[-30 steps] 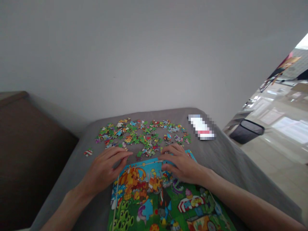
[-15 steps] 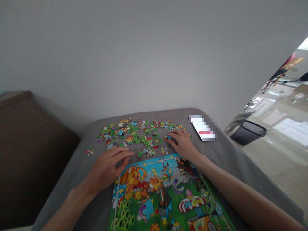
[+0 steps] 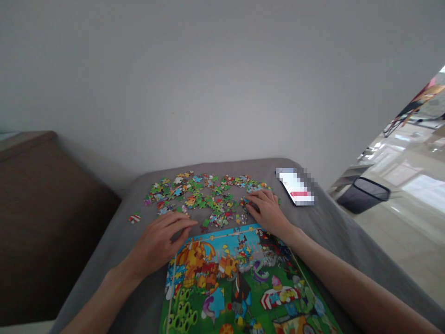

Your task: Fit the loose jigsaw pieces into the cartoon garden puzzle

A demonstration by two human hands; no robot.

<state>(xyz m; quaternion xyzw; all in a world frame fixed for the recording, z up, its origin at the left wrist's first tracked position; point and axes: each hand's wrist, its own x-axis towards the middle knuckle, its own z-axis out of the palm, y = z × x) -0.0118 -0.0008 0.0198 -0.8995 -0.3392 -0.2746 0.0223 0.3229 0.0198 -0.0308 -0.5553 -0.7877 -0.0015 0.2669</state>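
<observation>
A colourful, partly assembled jigsaw puzzle (image 3: 239, 283) lies on a grey cloth-covered table (image 3: 323, 227) in front of me. Beyond it, several loose puzzle pieces (image 3: 205, 195) are scattered across the cloth. My left hand (image 3: 158, 241) rests flat at the puzzle's top left corner, fingers stretched out. My right hand (image 3: 267, 211) is at the right end of the scattered pieces, its fingers curled down onto a small piece there. One stray red-and-white piece (image 3: 134, 218) lies alone at the left.
A blurred-out flat object (image 3: 297, 188) lies on the table's far right corner. A dark brown sofa (image 3: 45, 218) stands to the left. A black bin (image 3: 363, 195) sits on the shiny floor to the right. A plain wall rises behind the table.
My right hand moved from the puzzle's top edge forward and right into the loose pieces and curled onto one. My left hand stayed in place.
</observation>
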